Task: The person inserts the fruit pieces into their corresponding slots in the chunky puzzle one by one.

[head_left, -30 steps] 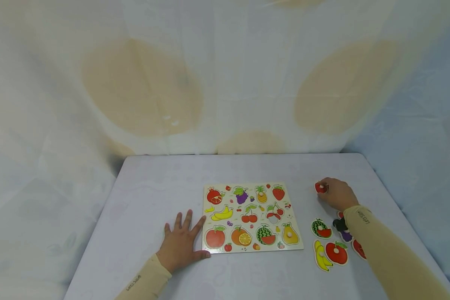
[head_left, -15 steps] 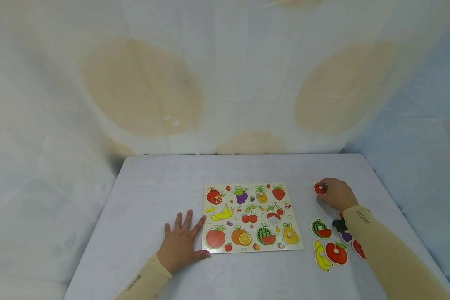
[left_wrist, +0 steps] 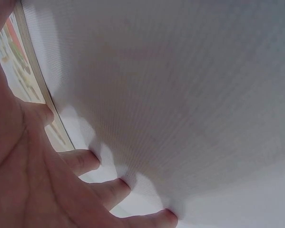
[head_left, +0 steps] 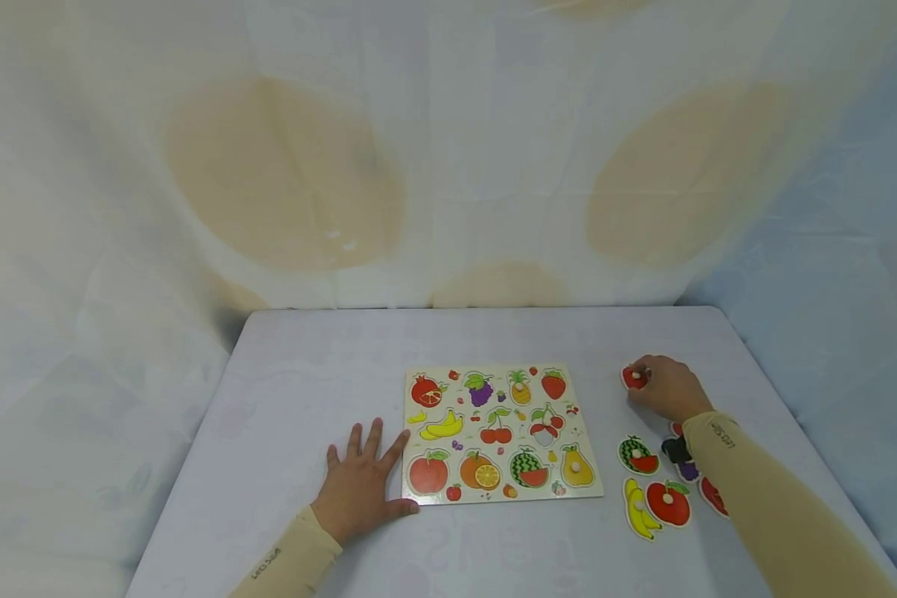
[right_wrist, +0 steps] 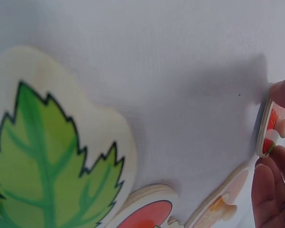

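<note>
My right hand (head_left: 669, 389) pinches the edges of a small red strawberry puzzle piece (head_left: 632, 378) on the table, right of the board. In the right wrist view, fingers (right_wrist: 275, 190) grip this strawberry piece (right_wrist: 271, 127) from opposite sides, and its round knob stands out between them. The left hand (head_left: 360, 488) rests with fingers spread on the table. Its thumb and index finger touch the left edge of the fruit puzzle board (head_left: 463, 448). In the left wrist view, the left hand's fingertips (left_wrist: 118, 187) press on the cloth beside the board's edge (left_wrist: 40, 80).
Loose knobbed pieces lie near my right forearm: a watermelon (head_left: 639, 455), bananas (head_left: 640, 511), a red apple (head_left: 668, 503), a pomegranate (head_left: 713, 496) partly under the sleeve, and purple grapes (head_left: 686, 470). A pear piece (head_left: 576, 468) sits in the board. White cloth surrounds the table.
The right hand and the strawberry piece have shifted slightly to the left. The left hand stays in place at the board's edge.
</note>
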`<state>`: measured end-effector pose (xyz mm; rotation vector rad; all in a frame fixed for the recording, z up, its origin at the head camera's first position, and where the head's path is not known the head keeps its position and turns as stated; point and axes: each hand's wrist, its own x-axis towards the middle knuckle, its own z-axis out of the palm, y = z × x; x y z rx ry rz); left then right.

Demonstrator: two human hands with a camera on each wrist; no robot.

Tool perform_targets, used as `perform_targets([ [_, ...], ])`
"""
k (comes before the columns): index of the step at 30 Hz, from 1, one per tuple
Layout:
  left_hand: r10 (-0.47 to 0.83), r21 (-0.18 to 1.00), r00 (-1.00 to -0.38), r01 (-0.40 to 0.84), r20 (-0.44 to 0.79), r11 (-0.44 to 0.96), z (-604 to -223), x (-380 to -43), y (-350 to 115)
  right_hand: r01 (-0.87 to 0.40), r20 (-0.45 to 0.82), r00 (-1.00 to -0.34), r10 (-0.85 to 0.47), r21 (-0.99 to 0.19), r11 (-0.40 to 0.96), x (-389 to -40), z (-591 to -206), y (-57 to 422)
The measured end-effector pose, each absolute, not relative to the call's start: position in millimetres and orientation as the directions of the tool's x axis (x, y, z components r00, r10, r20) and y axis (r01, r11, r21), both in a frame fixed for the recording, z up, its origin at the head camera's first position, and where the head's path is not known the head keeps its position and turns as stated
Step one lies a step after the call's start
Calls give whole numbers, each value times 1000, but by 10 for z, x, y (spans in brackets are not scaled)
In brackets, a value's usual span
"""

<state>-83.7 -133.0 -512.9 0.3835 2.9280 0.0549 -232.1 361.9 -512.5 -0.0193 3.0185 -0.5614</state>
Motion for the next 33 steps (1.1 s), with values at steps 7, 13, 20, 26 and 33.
perform_targets([
  [7,259,51,-951,254,-167,966,-5204,-852,-1351,0,-83,-996,-34,-377,926,-2305,-5092,3571],
  [13,256,48,-950,252,-178,967,-5149,-844,-1335,-20,-84,-995,-59,-410,912,-2283,-5015,3438],
  [20,266,50,-950,261,-163,964,-5095,-828,-1320,-46,-102,-990,-100,-435,899,-2272,-4946,3264],
  [26,268,60,-950,262,-157,963,-5159,-835,-1337,-108,-88,-983,-162,-435,894,-2278,-4904,3108],
  [33,257,49,-948,253,-188,966,-5143,-845,-1329,-139,-109,-972,-209,-447,884,-2284,-4827,2874],
])
